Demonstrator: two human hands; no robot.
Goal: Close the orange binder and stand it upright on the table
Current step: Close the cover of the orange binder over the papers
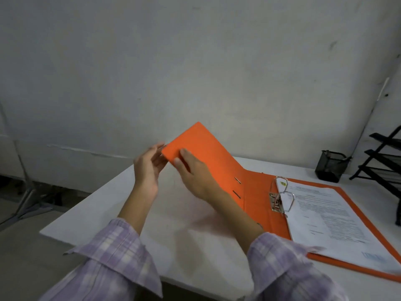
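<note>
An orange binder (256, 192) lies open on the white table (104, 213). Its back cover rests flat at the right with white printed papers (332, 218) on the metal rings (282, 196). The front cover (206, 148) is lifted off the table and tilts up to the left. My right hand (195, 172) grips the raised cover near its outer corner, thumb on top. My left hand (148, 168) is at the same corner edge, fingers apart and touching it lightly.
A black mesh pen holder (331, 166) stands at the back right of the table. A black wire tray rack (384, 161) stands beside it at the right edge. A grey wall (195, 61) rises close behind the table. The floor drops off at the left.
</note>
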